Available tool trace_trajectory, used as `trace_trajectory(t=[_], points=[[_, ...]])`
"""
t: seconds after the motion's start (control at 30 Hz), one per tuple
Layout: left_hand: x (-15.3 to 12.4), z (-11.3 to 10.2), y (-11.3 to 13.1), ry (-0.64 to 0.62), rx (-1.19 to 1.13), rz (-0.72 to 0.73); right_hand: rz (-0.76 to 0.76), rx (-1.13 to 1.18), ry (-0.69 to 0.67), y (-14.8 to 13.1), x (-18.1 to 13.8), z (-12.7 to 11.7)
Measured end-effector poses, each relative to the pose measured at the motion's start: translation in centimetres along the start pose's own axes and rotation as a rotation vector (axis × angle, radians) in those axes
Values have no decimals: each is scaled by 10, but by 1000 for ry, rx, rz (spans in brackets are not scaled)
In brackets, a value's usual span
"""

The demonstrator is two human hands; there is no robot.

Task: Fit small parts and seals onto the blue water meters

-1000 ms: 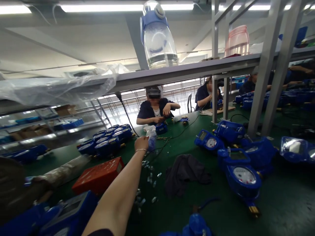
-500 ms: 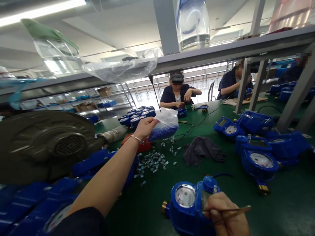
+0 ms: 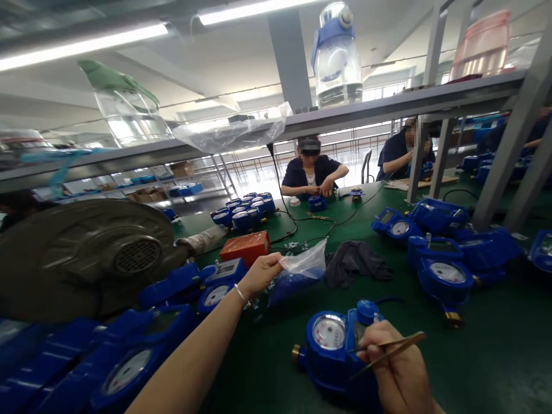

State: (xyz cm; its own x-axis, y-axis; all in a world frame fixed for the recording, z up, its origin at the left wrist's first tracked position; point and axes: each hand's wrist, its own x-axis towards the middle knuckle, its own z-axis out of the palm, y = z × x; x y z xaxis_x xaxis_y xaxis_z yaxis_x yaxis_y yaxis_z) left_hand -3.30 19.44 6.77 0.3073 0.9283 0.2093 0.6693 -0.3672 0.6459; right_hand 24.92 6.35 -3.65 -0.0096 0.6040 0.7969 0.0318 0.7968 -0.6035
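Plastic bag (image 3: pixel 307 263): lower and closer to the wearer than half a second ago; it was in front of the red box (image 3: pixel 245 247) and now hangs to the right of it, just beside a dark grey cloth (image 3: pixel 357 264).
Left hand (image 3: pixel 261 276): reaching forward, thumb and fingers pinching the bag's upper left edge; a thin bracelet circles the wrist.
Bag contents: a mass of blue, its single pieces too blurred to make out; whether the bag touches the table cannot be told.
Right hand (image 3: pixel 397 356): at the lower right, fingers closed around brown metal tweezers (image 3: pixel 399 348), which point left across the nearest meter.
Nearest meter (image 3: pixel 323 359): blue, with a round white dial facing up and a brass fitting on its left; the right hand covers part of its right side.
Green table (image 3: pixel 263 374): small metal pieces (image 3: pixel 297 246) lie scattered behind the bag; more blue meters (image 3: pixel 444 273) sit to the right.
Far left: a large, round, dark olive machine (image 3: pixel 138 256) with a grille.
Across the table: a co-worker (image 3: pixel 310 172) in dark clothing, both hands near another blue meter (image 3: pixel 317 203).
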Motion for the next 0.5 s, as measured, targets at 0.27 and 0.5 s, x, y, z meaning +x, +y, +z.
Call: trace_trajectory(t=[0.27, 0.5], points=[[-11, 14, -11, -189, 97, -34, -23, -30, -4, 3, 2, -2], [-88, 61, -42, 175, 198, -360, 11, -56, 12, 5, 5, -4]])
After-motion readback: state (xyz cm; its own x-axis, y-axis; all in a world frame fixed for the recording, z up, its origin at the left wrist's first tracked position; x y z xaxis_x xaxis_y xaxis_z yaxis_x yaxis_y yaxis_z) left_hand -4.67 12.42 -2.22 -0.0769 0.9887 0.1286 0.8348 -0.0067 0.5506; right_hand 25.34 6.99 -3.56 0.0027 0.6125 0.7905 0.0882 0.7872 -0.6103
